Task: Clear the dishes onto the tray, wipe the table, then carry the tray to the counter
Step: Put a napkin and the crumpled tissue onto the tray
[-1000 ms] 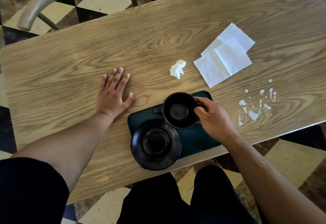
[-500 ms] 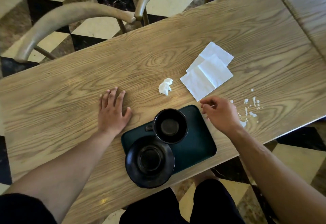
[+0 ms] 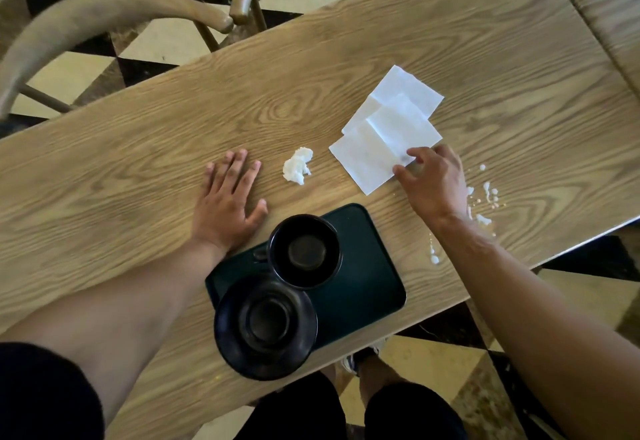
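A dark green tray (image 3: 363, 287) lies at the near edge of the wooden table (image 3: 138, 162). On it stand a black cup (image 3: 304, 252) and a black saucer (image 3: 265, 325) that overhangs the tray's front left corner. White napkins (image 3: 384, 131) lie flat beyond the tray. My right hand (image 3: 433, 183) touches the near corner of the napkins, with thumb and fingertips at the paper's edge. My left hand (image 3: 228, 200) rests flat on the table, left of the tray. A crumpled white tissue (image 3: 298, 169) sits between my hands. White spilled drops (image 3: 485, 197) dot the table right of my right hand.
Two curved wooden chair backs (image 3: 104, 14) stand beyond the table's far left edge. A second table (image 3: 609, 0) adjoins at the top right. The floor is chequered tile.
My right hand let go of the cup on the tray and moved up and right to the napkins. The left hand stayed flat on the table.
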